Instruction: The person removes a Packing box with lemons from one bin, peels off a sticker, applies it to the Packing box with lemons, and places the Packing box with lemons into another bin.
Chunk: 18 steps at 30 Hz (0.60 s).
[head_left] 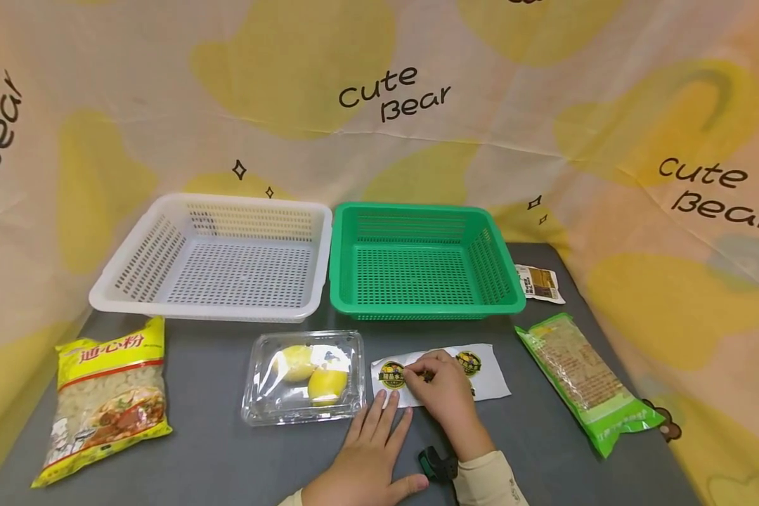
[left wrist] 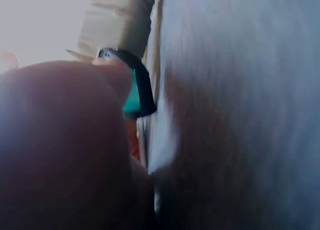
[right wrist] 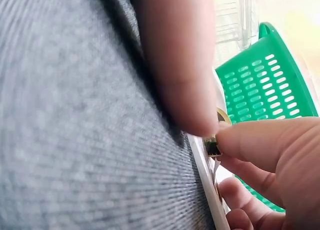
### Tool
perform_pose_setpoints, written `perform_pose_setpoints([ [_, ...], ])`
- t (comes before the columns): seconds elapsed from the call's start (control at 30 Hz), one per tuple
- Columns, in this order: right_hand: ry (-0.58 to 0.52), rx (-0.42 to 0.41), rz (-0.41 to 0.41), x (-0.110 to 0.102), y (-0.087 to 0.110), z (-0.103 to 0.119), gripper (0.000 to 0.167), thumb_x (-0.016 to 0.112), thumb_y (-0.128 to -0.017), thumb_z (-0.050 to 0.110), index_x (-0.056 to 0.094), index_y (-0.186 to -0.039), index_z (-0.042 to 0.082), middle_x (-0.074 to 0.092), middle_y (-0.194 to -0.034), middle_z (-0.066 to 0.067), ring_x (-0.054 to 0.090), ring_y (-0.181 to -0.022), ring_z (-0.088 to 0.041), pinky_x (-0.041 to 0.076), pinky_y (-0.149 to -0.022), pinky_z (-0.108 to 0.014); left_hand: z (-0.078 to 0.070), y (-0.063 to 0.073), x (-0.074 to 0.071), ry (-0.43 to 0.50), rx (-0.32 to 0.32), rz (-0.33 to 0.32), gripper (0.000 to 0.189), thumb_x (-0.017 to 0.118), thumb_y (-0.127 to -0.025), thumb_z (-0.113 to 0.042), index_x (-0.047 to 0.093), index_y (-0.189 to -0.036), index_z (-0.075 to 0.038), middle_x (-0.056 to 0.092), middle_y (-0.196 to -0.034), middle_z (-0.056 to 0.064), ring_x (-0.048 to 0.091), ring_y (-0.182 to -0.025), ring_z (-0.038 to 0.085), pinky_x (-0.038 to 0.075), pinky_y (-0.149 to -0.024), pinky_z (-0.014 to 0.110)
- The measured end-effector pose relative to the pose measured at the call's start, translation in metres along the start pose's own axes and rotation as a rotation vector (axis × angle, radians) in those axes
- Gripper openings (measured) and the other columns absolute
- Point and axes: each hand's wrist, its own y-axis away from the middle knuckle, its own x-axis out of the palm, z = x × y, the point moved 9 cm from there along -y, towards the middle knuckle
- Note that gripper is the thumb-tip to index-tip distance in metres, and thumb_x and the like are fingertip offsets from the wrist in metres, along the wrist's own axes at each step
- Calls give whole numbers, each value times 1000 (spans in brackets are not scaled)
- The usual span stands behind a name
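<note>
Head view shows the right hand [head_left: 445, 386] in a narrow pinch on a sticker [right wrist: 212, 149] at the white sheet [head_left: 496, 372]. Spread beside it, the left hand [head_left: 370, 457] touches the sheet's near edge, likely to stop sliding. The sheet lies before the green basket [head_left: 426, 310], between box [head_left: 262, 383] and green bag [head_left: 585, 372], seemingly for easy reach.

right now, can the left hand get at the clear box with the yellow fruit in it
Probably yes: the left hand is spread just beside the near right corner of the clear box, and nothing seems to stand between them.
</note>
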Motion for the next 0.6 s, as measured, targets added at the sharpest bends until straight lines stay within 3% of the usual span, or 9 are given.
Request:
perform_pose_setpoints([
  [0.43,41,-38,-5,0,0,4,8,88,-88,21,82,-83,18,68,-99,2,64,-95,-26,51,-82,-48,-4,1,1,-62,23,-13,95,42,-99,-79,29,-169,-15,3,-178,14,-6,-162,35,12,-123,65],
  [0.6,62,-16,-2,3,1,3,11,87,-89,19,79,-80,19,68,-100,1,63,-98,-27,50,-84,-50,0,1,3,-67,44,-36,95,40,-99,-79,30,-169,-15,3,-178,14,-6,-162,35,13,-123,65],
])
